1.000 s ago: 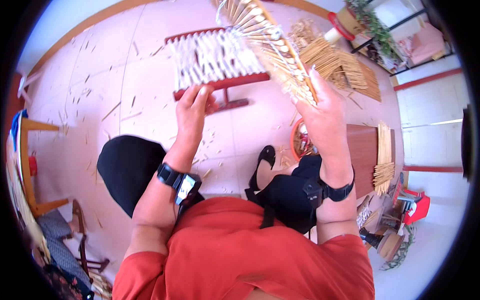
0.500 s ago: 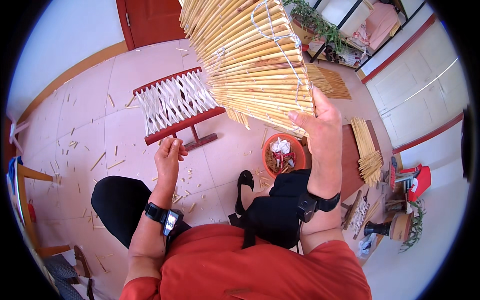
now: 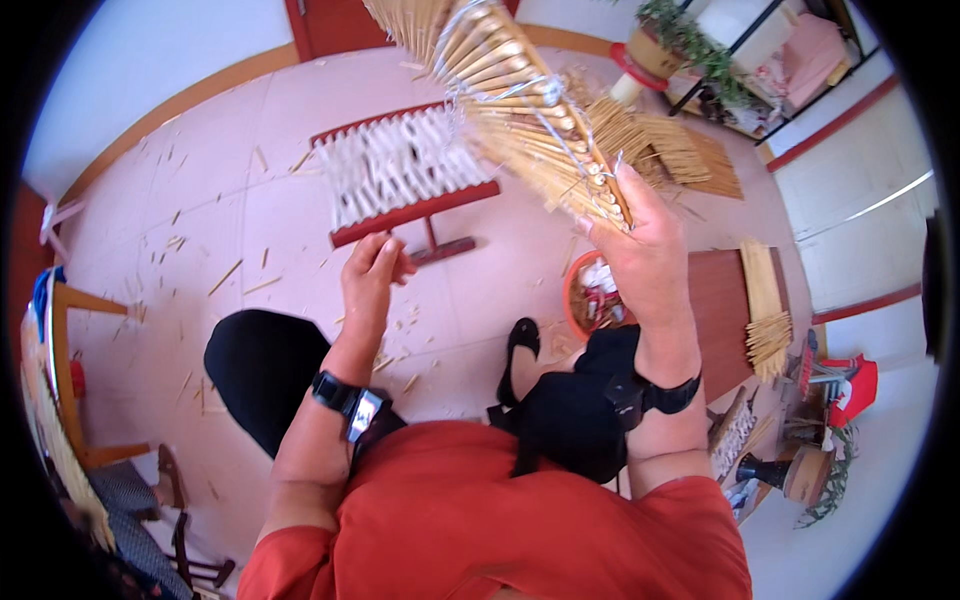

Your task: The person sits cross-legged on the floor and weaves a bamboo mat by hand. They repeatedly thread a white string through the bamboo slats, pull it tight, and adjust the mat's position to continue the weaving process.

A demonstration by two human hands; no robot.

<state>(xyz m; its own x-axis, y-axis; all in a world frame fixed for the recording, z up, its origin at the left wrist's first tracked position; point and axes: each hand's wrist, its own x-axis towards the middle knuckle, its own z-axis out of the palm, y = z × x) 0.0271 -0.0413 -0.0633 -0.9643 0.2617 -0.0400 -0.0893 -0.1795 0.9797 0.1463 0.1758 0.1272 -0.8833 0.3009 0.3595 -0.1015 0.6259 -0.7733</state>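
Observation:
My right hand (image 3: 645,235) is closed around the lower edge of a sheaf of yellow stalks (image 3: 535,130) bound with pale string, raised in front of me. The sheaf is tilted so its cut ends and the looped string face me. Its far end runs out of the picture. Closer to my body on the left, my left hand (image 3: 378,272) has its fingers curled in, thumb against them; whether anything small is inside is hidden. Just beyond that hand stands a low stool (image 3: 418,214) with red wooden rails and criss-crossed white webbing.
An orange basin (image 3: 572,310) of scraps sits by my knee. Beside it a brown low table (image 3: 715,310) bears a stalk bundle (image 3: 765,310). More stalks (image 3: 685,150) lie on the far-right floor near a potted plant (image 3: 650,50). Stalk offcuts litter the floor; a wooden chair (image 3: 62,370) stands left.
The sheaf has turned from showing its broad face to showing its cut ends. My left hand has shifted a little right and up in the picture, and the whole view has swung.

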